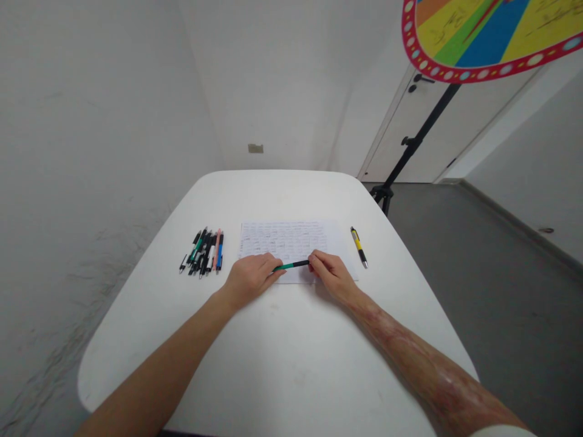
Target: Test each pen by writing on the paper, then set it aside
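A green and black pen (291, 265) lies level between my two hands, just over the near edge of a sheet of paper (291, 240) covered in handwriting. My left hand (249, 278) is closed round the pen's green end. My right hand (330, 274) pinches the pen's black end with its fingertips. Both hands rest low on the white table (273, 352).
A bundle of several pens (204, 250) lies to the left of the paper. A yellow and black pen (359, 246) lies alone to the right. A colourful prize wheel (487, 36) on a black tripod (387, 191) stands beyond the table's right side, near a door.
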`<state>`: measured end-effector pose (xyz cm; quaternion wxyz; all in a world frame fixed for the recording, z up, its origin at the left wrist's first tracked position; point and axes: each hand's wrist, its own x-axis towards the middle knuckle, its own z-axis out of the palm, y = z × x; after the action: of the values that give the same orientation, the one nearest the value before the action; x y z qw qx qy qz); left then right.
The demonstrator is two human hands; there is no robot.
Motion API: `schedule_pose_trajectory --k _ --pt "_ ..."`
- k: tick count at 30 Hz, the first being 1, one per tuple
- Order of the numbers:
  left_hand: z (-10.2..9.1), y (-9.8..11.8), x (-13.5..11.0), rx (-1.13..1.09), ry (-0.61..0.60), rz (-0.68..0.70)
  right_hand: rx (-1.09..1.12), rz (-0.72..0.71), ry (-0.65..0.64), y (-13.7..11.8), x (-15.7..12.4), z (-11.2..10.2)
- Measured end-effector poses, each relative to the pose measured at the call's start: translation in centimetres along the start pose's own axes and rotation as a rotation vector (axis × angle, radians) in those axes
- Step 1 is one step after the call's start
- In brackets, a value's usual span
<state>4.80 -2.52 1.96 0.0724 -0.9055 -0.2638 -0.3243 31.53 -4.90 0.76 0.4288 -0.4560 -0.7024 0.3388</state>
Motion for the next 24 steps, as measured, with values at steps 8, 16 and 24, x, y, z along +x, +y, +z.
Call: schedule_pose_trajectory --k 8,16,24 --pt "0.35 -0.15 -0.35 -0.070 -0.061 -0.092 -0.123 -0.086 -0.022 0.13 -0.06 -0.03" --pt "0.37 -0.25 -0.42 -0.149 -0.107 -0.107 -0.156 -0.084 -0.037 -0.28 -0.06 -0.02" --pt "0.30 -0.58 -0.53 -0.255 -0.134 -0.164 -0.172 -0.106 -0.073 -0.31 -0.04 -0.06"
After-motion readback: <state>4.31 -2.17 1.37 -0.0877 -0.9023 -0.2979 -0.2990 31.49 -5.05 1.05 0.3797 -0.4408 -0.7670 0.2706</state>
